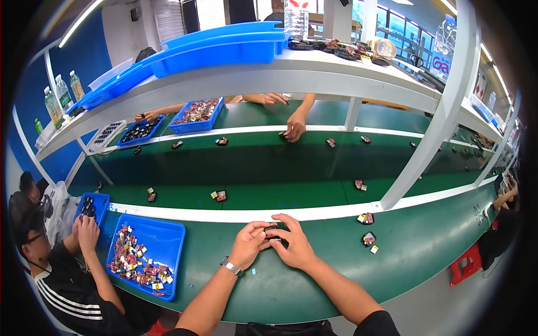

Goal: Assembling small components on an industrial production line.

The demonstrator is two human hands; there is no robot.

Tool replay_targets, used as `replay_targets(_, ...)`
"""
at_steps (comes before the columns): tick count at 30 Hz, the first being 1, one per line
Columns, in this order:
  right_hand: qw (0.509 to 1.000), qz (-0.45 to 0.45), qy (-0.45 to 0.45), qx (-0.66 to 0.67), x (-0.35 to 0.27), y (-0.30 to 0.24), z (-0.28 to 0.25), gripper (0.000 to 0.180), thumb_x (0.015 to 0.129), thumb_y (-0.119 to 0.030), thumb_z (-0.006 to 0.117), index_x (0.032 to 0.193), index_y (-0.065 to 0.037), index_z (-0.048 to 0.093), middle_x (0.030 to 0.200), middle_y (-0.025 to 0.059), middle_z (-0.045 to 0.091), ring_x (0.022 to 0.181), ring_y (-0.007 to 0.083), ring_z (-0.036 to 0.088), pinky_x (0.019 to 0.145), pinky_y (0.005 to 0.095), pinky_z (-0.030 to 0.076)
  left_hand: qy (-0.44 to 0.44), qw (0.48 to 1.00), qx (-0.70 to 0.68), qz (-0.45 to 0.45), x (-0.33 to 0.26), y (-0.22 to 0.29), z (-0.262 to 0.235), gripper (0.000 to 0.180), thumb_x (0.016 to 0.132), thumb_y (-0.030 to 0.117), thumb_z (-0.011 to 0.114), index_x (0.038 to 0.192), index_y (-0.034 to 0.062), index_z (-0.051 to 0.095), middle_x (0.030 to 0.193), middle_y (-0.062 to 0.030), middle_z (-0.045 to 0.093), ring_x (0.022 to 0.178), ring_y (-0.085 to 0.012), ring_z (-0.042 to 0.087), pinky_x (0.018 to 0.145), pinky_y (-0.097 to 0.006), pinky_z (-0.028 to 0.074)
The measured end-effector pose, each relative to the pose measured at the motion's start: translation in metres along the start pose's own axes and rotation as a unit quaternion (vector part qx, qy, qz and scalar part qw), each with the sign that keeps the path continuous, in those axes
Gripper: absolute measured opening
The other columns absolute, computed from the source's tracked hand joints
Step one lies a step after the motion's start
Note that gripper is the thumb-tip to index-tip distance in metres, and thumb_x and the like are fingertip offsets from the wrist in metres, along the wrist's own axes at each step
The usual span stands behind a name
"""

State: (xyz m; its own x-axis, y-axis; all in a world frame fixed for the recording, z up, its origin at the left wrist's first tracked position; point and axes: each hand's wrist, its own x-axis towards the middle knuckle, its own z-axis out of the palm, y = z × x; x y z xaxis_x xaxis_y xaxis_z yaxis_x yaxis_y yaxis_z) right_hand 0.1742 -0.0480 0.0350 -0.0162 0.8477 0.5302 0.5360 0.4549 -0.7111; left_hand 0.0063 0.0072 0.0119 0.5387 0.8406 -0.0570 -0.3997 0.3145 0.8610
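My left hand (248,246) and my right hand (295,247) meet over the green bench top, close to the white rail. Between their fingertips they hold a small dark part with some red on it (270,231); the fingers cover much of it, so its exact kind does not show. A watch (231,266) is on my left wrist. To the right of my hands lie two small black pieces with red and white-yellow parts, one (365,218) by the rail and another (369,239) nearer me. A small white-yellow block (374,249) lies beside the nearer one.
A blue tray (168,235) of small red, white and yellow parts stands at my left. Beyond it a co-worker (84,285) handles black parts at a smaller blue tray (101,208). Similar pieces (219,195) dot the green conveyor (269,162). Across it, another person's hand (296,126) touches one. A shelf (314,78) spans above.
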Motion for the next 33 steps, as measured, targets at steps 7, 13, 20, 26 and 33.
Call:
replay_targets(7, 0.989, -0.097, 0.064, -0.095, 0.008, -0.002, -0.008, 0.022, 0.074, -0.001, 0.072, 0.096, -0.006, 0.071, 0.104, 0.0085, 0.063, 0.098, 0.0289, 0.062, 0.083, 0.0386, 0.053, -0.032, 0.999, -0.014, -0.009, 0.0, 0.001, 0.002, 0.025, 0.101, 0.006, 0.052, 0.126, 0.0013, 0.05, 0.12, -0.0116, 0.064, 0.111, -0.021, 0.064, 0.099, -0.042, 0.054)
replay_targets(13, 0.98, -0.138, 0.033, -0.139, 0.009, -0.009, -0.01, 0.024, 0.072, 0.001, 0.075, 0.094, -0.007, 0.07, 0.098, 0.0072, 0.063, 0.086, 0.0239, 0.062, 0.071, 0.0334, 0.053, -0.014, 0.999, -0.01, -0.029, -0.002, 0.003, 0.002, 0.025, 0.101, 0.005, 0.051, 0.126, 0.0023, 0.051, 0.119, -0.0101, 0.065, 0.111, -0.0195, 0.064, 0.098, -0.04, 0.054)
replay_targets(20, 0.973, -0.134, 0.028, -0.185, 0.007, -0.005, -0.008, 0.026, 0.072, 0.002, 0.073, 0.097, -0.004, 0.068, 0.097, 0.0075, 0.062, 0.086, 0.0255, 0.062, 0.073, 0.0349, 0.054, -0.025, 0.999, -0.005, -0.033, 0.001, 0.001, 0.005, 0.025, 0.102, 0.006, 0.051, 0.126, 0.003, 0.051, 0.118, -0.0089, 0.065, 0.11, -0.0188, 0.064, 0.096, -0.038, 0.055)
replay_targets(26, 0.96, -0.18, 0.027, -0.214, 0.01, -0.011, -0.008, 0.027, 0.069, 0.001, 0.072, 0.094, -0.003, 0.067, 0.097, 0.0077, 0.062, 0.088, 0.0251, 0.062, 0.075, 0.0352, 0.054, -0.011, 0.999, 0.01, -0.036, -0.002, 0.003, 0.004, 0.025, 0.102, 0.004, 0.048, 0.127, 0.0005, 0.049, 0.118, -0.0102, 0.064, 0.11, -0.019, 0.064, 0.097, -0.037, 0.055)
replay_targets(33, 0.944, -0.205, 0.031, -0.255, 0.008, -0.006, -0.006, 0.027, 0.068, 0.0, 0.073, 0.094, -0.002, 0.067, 0.097, 0.0074, 0.063, 0.088, 0.0245, 0.063, 0.075, 0.0346, 0.055, -0.014, 0.999, 0.021, -0.036, 0.0, 0.001, 0.006, 0.025, 0.102, 0.001, 0.044, 0.127, -0.001, 0.049, 0.121, -0.0117, 0.063, 0.111, -0.0194, 0.063, 0.098, -0.037, 0.055)
